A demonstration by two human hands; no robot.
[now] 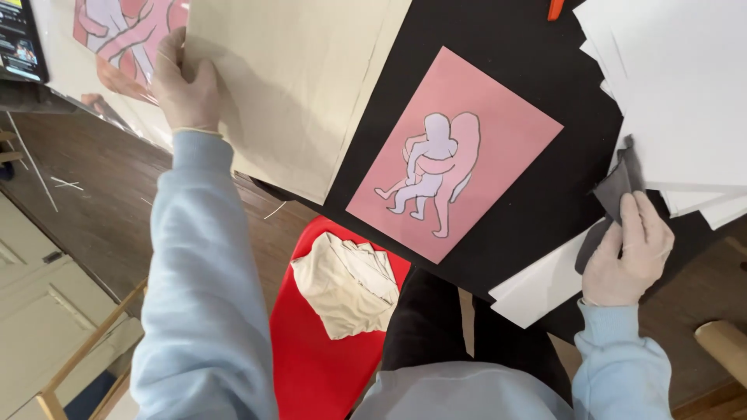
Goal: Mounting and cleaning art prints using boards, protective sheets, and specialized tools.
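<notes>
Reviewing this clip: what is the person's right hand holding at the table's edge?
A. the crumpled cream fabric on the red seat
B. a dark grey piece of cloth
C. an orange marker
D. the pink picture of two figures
B: the right hand pinches a dark grey cloth beside the white sheets, while the pink picture lies untouched on the black surface.

A black-topped table [545,187] carries a pink sheet [455,152] showing two embracing figures in pale outline, lying flat near the table's front edge. A large cream sheet [303,78] covers the table's left part and overhangs its edge. White paper sheets [677,85] are stacked at the right, more of them [545,284] jutting over the front edge. An orange object [555,8], mostly cut off by the frame, rests at the far side.
</notes>
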